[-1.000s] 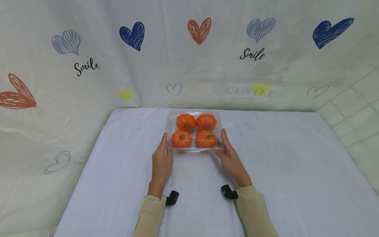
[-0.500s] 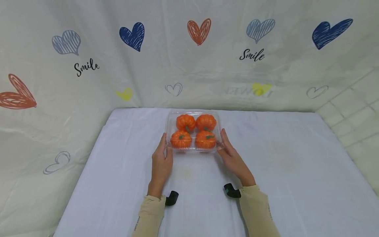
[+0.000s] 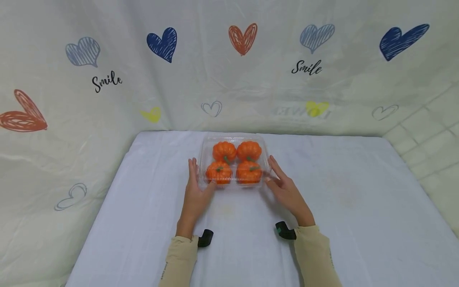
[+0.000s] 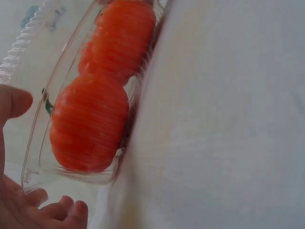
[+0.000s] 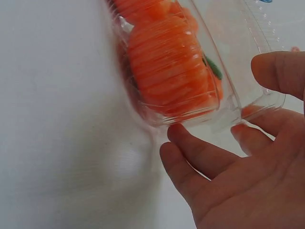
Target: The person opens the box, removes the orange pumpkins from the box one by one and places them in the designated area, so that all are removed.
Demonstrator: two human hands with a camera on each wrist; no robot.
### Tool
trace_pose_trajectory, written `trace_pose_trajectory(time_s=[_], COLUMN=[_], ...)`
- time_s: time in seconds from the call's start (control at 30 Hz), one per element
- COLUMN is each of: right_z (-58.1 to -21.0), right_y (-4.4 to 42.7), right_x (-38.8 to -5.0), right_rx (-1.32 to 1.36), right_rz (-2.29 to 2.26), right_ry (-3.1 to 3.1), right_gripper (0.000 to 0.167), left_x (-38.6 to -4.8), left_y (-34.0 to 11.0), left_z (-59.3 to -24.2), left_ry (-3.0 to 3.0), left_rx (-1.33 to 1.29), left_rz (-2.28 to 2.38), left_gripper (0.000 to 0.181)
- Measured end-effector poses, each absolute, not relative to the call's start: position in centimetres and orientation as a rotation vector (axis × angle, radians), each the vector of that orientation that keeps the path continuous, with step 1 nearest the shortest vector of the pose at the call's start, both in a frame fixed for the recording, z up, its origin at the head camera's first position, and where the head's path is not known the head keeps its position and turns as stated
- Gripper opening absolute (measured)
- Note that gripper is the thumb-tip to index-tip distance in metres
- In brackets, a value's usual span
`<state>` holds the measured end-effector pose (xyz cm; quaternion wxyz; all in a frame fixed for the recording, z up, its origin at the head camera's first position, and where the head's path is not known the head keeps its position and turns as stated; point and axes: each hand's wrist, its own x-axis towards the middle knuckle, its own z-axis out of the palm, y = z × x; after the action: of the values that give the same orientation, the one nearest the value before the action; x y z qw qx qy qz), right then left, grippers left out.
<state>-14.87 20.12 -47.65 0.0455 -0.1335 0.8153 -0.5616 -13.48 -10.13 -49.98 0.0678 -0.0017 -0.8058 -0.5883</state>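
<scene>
A clear plastic clamshell box (image 3: pixel 264 150) sits near the back of the white table with several small orange pumpkins (image 3: pixel 219 171) inside, green stems showing. My left hand (image 3: pixel 193 199) is at the box's left front corner, thumb by the front edge. In the left wrist view its thumb (image 4: pixel 20 103) stands apart from the fingers (image 4: pixel 57 208), which lie loosely bent below the box's end. At the right front corner is my right hand (image 3: pixel 288 199). The right wrist view shows its fingers (image 5: pixel 202 152) spread close to the box's end, thumb raised clear. Slight contact cannot be ruled out.
A white cloth (image 3: pixel 344 207) covers the table. Behind it hangs a pale curtain (image 3: pixel 265 83) printed with hearts and "Smile". A black wrist mount (image 3: pixel 206 238) sits on the left sleeve, another black mount (image 3: pixel 285 230) on the right.
The box and pumpkins have shifted slightly toward me. My left hand has loosened, its fingers leaving the box's side and its thumb moving out. My right hand has drawn slightly to the right.
</scene>
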Motion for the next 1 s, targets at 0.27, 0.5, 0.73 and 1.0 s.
trace_pose_trajectory(time_s=[0.27,0.5,0.73,1.0], right_z=[-46.1,-44.7,-43.1,-40.4], right_y=[20.5,20.5,20.3,20.4], right_x=[-14.3,-13.8,-13.9,-16.8], right_rx=[-0.414,-0.394,-0.277,-0.350], right_rz=[-1.674,-1.669,-1.599,-1.754], right_ry=[2.511,2.572,2.742,2.575], right_gripper=[0.065,0.060,0.056,0.058], left_x=[-13.4,-13.4,-13.4,-13.4], left_y=[-10.6,-10.6,-10.9,-11.2], left_z=[-49.9,-49.8,-49.5,-49.4], left_ry=[-2.610,-2.740,-2.791,-2.805], left_rx=[-0.041,-0.076,-0.136,-0.179], left_rz=[-1.700,-1.571,-1.578,-1.534], left_gripper=[0.124,0.125,0.124,0.128])
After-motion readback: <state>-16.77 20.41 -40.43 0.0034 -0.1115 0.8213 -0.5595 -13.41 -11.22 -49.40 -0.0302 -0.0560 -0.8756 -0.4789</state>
